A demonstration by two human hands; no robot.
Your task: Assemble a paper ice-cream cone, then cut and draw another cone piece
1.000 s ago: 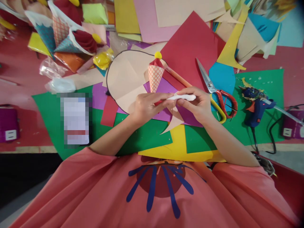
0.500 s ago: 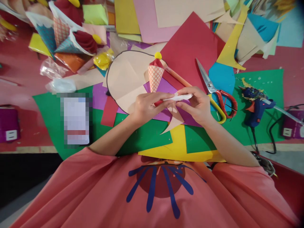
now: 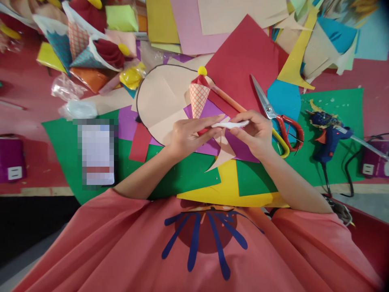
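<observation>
A thin, long piece of white soft clay (image 3: 230, 125) is stretched between my two hands. My left hand (image 3: 191, 133) pinches its left end between thumb and fingers. On its other end, the thumb and fingers of my right hand (image 3: 255, 132) are closed. Just beyond my left hand is a small checked paper cone (image 3: 199, 99) with a red filling and a yellow ball on top. It lies partly over a beige round paper (image 3: 164, 101) with a dark edge. Below my fingers, a pointed beige paper scrap (image 3: 224, 152) shows.
Scissors (image 3: 269, 111) lie open right of my right hand. A blue glue gun (image 3: 330, 142) with its cord rests farther right on green card (image 3: 349, 109). At left are a phone (image 3: 97, 154) and several finished cones (image 3: 88, 52). A red sheet (image 3: 243, 52) spreads at the back.
My right hand has shifted slightly right and its fingers have moved along the white clay, which looks a little longer to the right. The left hand stays almost in place.
</observation>
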